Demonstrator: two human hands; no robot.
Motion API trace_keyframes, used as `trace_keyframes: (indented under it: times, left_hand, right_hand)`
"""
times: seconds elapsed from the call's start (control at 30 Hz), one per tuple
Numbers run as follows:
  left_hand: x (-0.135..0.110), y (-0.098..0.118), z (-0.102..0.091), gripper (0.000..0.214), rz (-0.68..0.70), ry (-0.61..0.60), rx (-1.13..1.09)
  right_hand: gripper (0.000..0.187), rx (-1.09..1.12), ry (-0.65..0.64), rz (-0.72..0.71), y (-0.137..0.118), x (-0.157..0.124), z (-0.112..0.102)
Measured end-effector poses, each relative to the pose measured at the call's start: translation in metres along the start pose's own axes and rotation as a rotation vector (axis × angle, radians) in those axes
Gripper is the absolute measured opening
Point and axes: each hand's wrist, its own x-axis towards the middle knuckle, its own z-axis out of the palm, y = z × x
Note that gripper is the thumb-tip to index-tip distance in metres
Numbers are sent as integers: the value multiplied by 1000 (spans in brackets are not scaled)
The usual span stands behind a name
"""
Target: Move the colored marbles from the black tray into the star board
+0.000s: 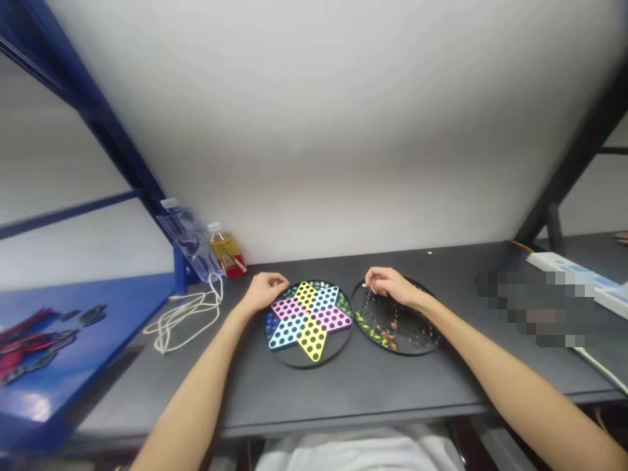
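A round Chinese checkers board (pixel 308 320) with a coloured star of yellow, pink and blue points lies on the dark table. My left hand (pixel 263 290) rests curled on its far left rim, fingers closed. Beside it to the right lies a round black tray (pixel 395 319) holding several small coloured marbles. My right hand (pixel 387 284) hovers over the tray's far left part, fingers pinched together on something too small to name.
A coiled white cable (pixel 184 315) lies left of the board. A yellow bottle (pixel 226 251) and a clear plastic holder (pixel 189 239) stand by the wall. A blue shelf (pixel 63 347) lies to the left, a white power strip (pixel 579 278) to the right.
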Motion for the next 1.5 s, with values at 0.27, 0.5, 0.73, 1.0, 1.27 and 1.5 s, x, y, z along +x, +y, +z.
trace_keyframes:
  times: [0.27, 0.5, 0.73, 1.0, 1.27, 1.5]
  left_hand:
    - [-4, 5, 2, 38, -21, 7, -1]
    - [-4, 8, 3, 34, -4, 13, -21]
    - [-2, 8, 11, 28, 28, 64, -36]
    - [-4, 1, 17, 26, -19, 80, -71]
    - [-9, 3, 12, 33, 15, 54, -94]
    - [-10, 7, 14, 42, 5, 141, -52]
  right_hand:
    - [12, 348, -75, 158, -15, -5, 8]
    - [5, 487, 125, 164, -13, -3, 8]
    - [14, -416, -175, 80, -43, -48, -25]
    - [21, -389, -345, 105, -32, -68, -26]
    - [19, 579, 32, 191, -25, -59, -30]
    - [34, 636, 113, 280, -24, -48, -14]
